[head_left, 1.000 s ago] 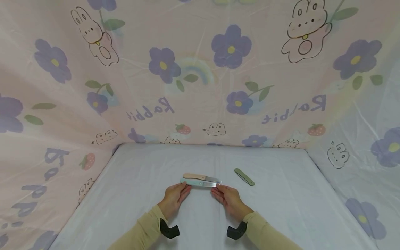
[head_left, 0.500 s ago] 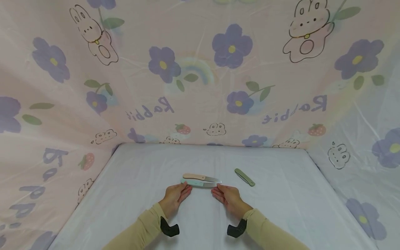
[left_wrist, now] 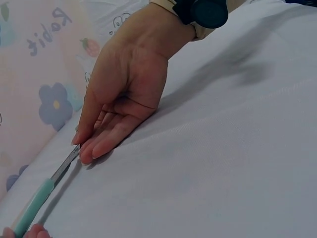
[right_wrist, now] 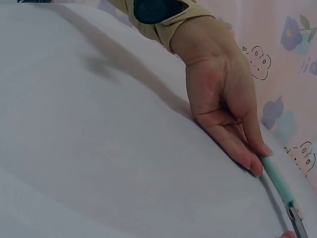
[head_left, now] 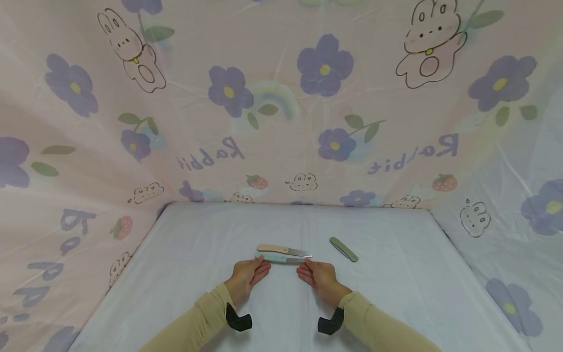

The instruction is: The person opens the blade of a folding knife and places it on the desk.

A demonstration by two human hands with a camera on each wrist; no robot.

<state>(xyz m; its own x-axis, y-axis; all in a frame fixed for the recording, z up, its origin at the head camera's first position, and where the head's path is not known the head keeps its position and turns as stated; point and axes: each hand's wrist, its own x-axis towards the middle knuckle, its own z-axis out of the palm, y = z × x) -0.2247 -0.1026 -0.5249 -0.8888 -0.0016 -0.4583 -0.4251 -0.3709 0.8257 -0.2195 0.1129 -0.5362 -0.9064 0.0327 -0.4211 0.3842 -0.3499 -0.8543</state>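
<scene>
A folding knife with a mint handle point(head_left: 273, 257) and an unfolded blade point(head_left: 294, 260) spans both hands. My left hand point(head_left: 248, 278) pinches its handle end between thumb and fingers; the right wrist view shows this left hand point(right_wrist: 220, 94) at the mint handle point(right_wrist: 278, 181). Thumb and fingers of my right hand point(head_left: 321, 279) pinch the blade near its tip, as the left wrist view shows with the right hand point(left_wrist: 131, 79) and the blade point(left_wrist: 64, 166). Just behind lies an unfolded peach-handled knife point(head_left: 273, 248), nearly parallel. A folded green knife point(head_left: 343, 249) lies to the right.
A white cloth point(head_left: 220, 225) covers the flat surface. Patterned fabric walls point(head_left: 281, 137) with rabbits and flowers rise at the back and both sides. Each wrist carries a dark camera mount point(head_left: 239, 319) below the sleeve.
Both hands keep their grip in nearly the same place. The mint knife has rolled slightly, so its blade looks narrower and darker. The peach and green knives stay put.
</scene>
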